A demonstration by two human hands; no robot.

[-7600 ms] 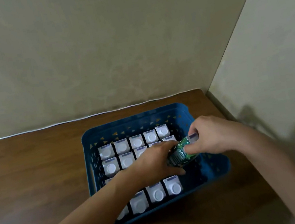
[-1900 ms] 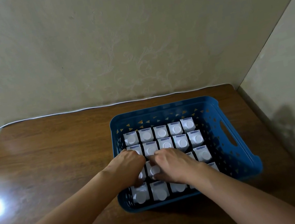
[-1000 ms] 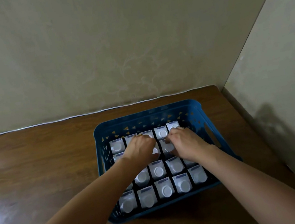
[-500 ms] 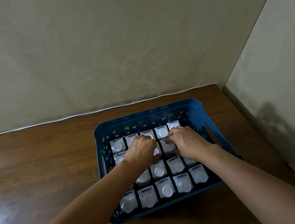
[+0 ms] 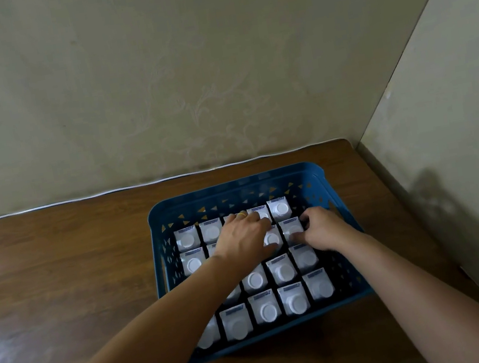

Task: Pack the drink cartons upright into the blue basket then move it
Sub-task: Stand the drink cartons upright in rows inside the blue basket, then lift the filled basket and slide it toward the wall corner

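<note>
Both hands' fingers press carton tops, basket on corner wooden table.

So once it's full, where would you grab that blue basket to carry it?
Probably by the two short end walls of the blue basket, one hand at each end, coming in from the left and right sides. Its rim flares outward into a lip for fingers to hook under. The upright cartons fill the inside, so reaching in looks awkward.
</note>
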